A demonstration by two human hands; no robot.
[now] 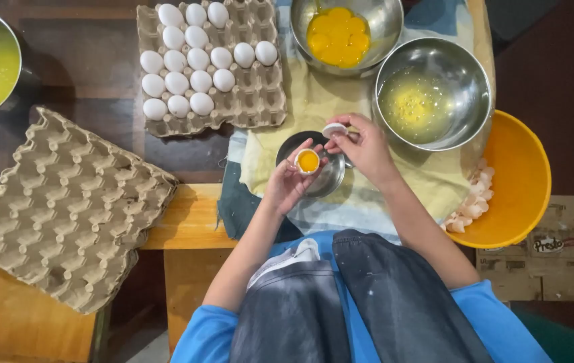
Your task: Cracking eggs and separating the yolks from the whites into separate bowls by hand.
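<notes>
The left hand cupped a half shell upright to keep its yolk in, above the small steel bowl, while the right hand pinched the emptied shell half beside it.

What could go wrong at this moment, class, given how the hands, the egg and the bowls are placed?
1. The left hand holds a half shell with the yolk over the small bowl; if it tips, the yolk may drop into that bowl.
2. The right hand holds the other half shell; its edge might pierce the yolk.
3. The egg tray sits close by, so an elbow could knock the eggs.
</notes>
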